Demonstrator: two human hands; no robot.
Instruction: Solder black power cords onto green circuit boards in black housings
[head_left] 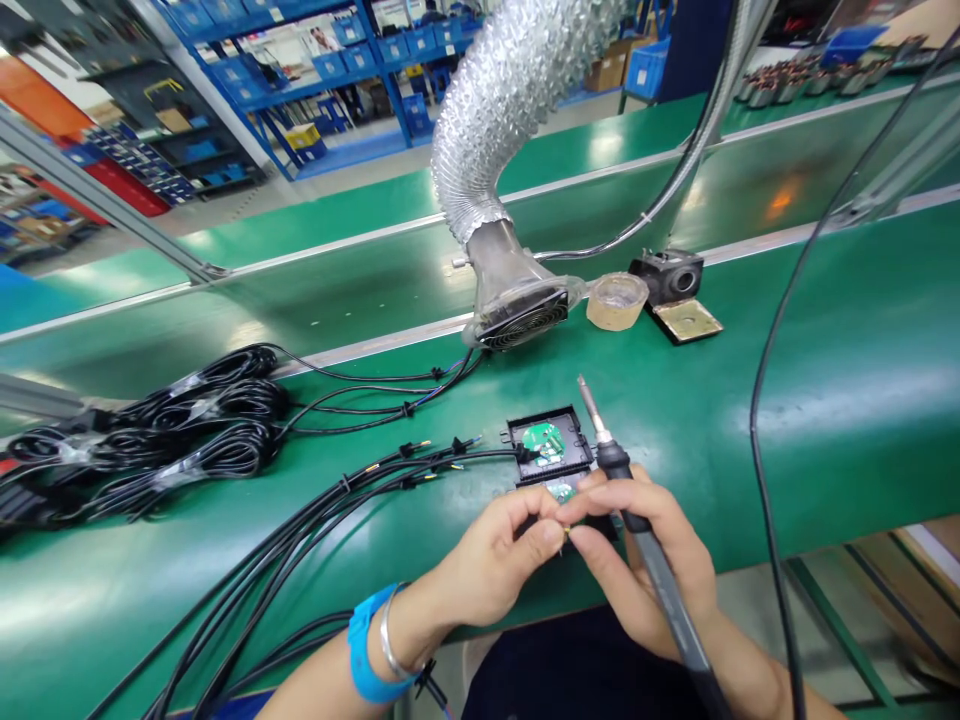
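A soldering iron [660, 570] lies across my right hand [660, 550], its dark handle held between thumb and fingers and its metal tip pointing up and away over the bench. My left hand [499, 555], with a blue band at the wrist, is closed in a pinch. Its fingertips meet those of my right hand around a tiny yellowish thing [568, 532], too small to name. Just beyond the fingers sits an open black plastic case [581, 425] with a round green circuit board [544, 442] inside. A black cable enters its left side. My hands partly cover a second board [561, 492].
Black cables with stripped ends [360, 480] run along the left, beside coiled cable bundles [202, 420]. A fan [525, 318] on a silver duct [487, 120] hangs behind the case. Tape [616, 302] and a soldering-iron stand [675, 280] stand right of it. A black cord [759, 400] crosses the right.
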